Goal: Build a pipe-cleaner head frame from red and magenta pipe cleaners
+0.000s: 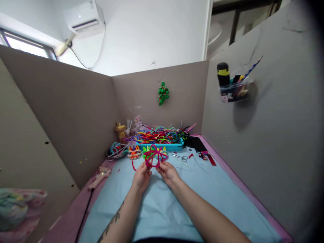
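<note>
Magenta loops: the fuzzy looped form [157, 153] is up between your hands at the centre of the work, just above the cloth; take it as the clock's hub, with twelve pointing away from you
Left hand: at seven o'clock your left hand [142, 176] has thumb and fingers closed on the form's near-left edge
Right hand: at five o'clock your right hand [169, 172] pinches its near-right edge, fingertips well apart from the left ones
Shaping: the step looks like setting or checking the loops, so pinch lightly, steady one side while you bend the other, and adjust each loop in small amounts; a hard squeeze could kink the core
Balance: compare loops across the middle crossing, and turn the form to judge any that overlap from here
Red stem: one fuzzy length [133, 165] lies at nine, near your left hand; mind it doesn't snag
Small figures: an orange-and-white one [134, 152] sits at ten; green and yellow pieces beyond the loops are partly hidden
Scissors: at three, the scissors [184, 158] lie within easy reach
Blue tray: at twelve, the tray [172, 147] brims with coloured stems [162, 135]
Glue gun: at eight, the pale tool [100, 178] rests by the cloth's edge [101, 216]; give its tip room
</note>
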Motion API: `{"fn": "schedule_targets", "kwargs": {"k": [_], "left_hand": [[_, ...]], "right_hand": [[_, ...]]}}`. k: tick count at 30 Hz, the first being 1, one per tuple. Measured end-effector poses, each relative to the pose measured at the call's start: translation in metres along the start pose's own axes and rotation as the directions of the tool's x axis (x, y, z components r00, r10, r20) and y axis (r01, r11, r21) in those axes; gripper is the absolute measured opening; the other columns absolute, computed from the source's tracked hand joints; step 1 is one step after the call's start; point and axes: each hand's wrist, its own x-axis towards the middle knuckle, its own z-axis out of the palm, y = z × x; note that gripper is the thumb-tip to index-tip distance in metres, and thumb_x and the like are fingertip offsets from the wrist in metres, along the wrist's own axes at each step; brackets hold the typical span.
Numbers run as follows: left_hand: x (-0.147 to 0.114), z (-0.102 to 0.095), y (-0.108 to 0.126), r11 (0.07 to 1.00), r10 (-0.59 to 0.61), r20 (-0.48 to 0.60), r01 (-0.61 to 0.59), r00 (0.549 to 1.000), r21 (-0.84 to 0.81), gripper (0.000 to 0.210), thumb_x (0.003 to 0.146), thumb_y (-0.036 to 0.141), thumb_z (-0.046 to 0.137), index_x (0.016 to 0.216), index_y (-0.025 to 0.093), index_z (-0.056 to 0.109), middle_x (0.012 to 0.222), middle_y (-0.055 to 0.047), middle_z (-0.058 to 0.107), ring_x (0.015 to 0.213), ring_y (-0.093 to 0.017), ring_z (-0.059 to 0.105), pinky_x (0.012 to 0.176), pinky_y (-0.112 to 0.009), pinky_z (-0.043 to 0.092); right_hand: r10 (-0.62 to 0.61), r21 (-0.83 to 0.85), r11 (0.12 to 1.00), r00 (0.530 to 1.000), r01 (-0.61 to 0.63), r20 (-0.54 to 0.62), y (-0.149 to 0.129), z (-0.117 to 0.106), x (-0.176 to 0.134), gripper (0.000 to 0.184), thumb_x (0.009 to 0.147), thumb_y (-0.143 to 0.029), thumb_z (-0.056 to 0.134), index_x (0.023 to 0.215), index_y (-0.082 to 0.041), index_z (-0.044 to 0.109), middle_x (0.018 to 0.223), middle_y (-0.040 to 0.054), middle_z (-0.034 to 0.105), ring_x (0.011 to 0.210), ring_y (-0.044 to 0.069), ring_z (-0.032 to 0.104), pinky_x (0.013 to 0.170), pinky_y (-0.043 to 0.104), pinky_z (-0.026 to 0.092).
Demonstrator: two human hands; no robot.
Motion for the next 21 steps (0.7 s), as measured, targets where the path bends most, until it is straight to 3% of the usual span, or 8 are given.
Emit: {"fn": "schedule_targets", "kwargs": {"k": [4,8,15,21], "left_hand": [[-0.002,0.001,0.002,0.996,-0.065,0.01,0.065,0.998,-0.056,0.024,0.066,0.019,0.074,0.087,0.016,0.063,0.073,0.001,0.063,0.064,-0.009,0.058,0.056,-0.019,0.04],[-0.004,0.0,0.002,0.995,-0.078,0.048,0.08,0.996,-0.054,0.021,0.063,0.015,0.075,0.081,0.015,0.062,0.067,0.002,0.06,0.061,-0.009,0.057,0.058,-0.021,0.043],[-0.003,-0.003,0.002,0.998,-0.029,0.053,0.032,0.998,-0.045,0.027,0.06,0.015,0.078,0.081,0.015,0.062,0.066,0.003,0.059,0.06,-0.007,0.055,0.057,-0.019,0.043],[-0.001,-0.008,0.0,0.997,-0.028,0.057,0.032,0.998,-0.07,0.023,0.062,0.014,0.076,0.081,0.015,0.062,0.067,0.003,0.06,0.06,-0.007,0.056,0.06,-0.019,0.045]], "right_hand": [[0.012,0.026,1.0,0.997,-0.01,-0.076,-0.004,0.007,-0.006,0.021,0.056,-0.019,0.08,0.064,-0.014,0.061,0.058,0.0003,0.064,0.053,0.009,0.06,0.05,0.018,0.05],[0.05,0.05,0.998,0.995,-0.046,-0.082,-0.012,0.014,-0.013,0.013,0.065,-0.018,0.071,0.075,-0.013,0.066,0.065,0.0033,0.068,0.048,0.009,0.056,0.041,0.017,0.042],[0.133,0.204,0.969,0.99,-0.141,0.05,-0.023,0.018,-0.021,0.007,0.071,-0.017,0.058,0.075,-0.016,0.064,0.07,0.0033,0.068,0.048,0.009,0.053,0.045,0.019,0.04],[0.198,0.219,0.953,0.977,-0.21,0.077,-0.025,0.02,-0.024,0.01,0.076,-0.021,0.057,0.075,-0.014,0.064,0.064,0.0034,0.066,0.048,0.01,0.053,0.046,0.02,0.039]]}}
